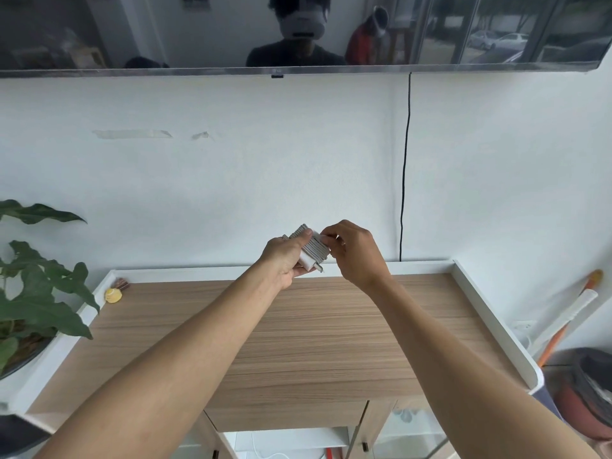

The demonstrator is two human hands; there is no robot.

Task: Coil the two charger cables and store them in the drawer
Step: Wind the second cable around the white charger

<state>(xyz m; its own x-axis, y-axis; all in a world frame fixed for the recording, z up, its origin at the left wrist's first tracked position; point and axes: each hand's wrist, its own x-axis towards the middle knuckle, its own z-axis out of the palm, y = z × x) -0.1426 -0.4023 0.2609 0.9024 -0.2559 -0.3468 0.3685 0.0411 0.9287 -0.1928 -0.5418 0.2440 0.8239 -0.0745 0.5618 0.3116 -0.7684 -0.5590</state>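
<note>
The left hand (286, 256) is clamped around a white charger block (309, 261), thumb laid flat across the grey cable (314, 248) wound tightly around it, so the turns cannot slip loose. The right hand (356, 253) pinches the bundle's upper right corner with fingertips close together, apparently tucking in or fixing the cable's last stretch; exactly what it grips is hidden behind the fingers. A short plug tip (319, 268) pokes out at the bundle's lower edge.

Both hands hold the charger in the air, near the white wall (231, 177) and above the back rim of the wooden cabinet top (314, 342). That top is bare apart from a small yellow object (113, 295) in its far left corner, so there is plenty of room to lower the bundle. Raised white rims run along both sides and the back. Below the front edge an open drawer (288, 440) shows a white cord (268, 453) inside, probably the other cable. A plant (39, 293) crowds the left side.
</note>
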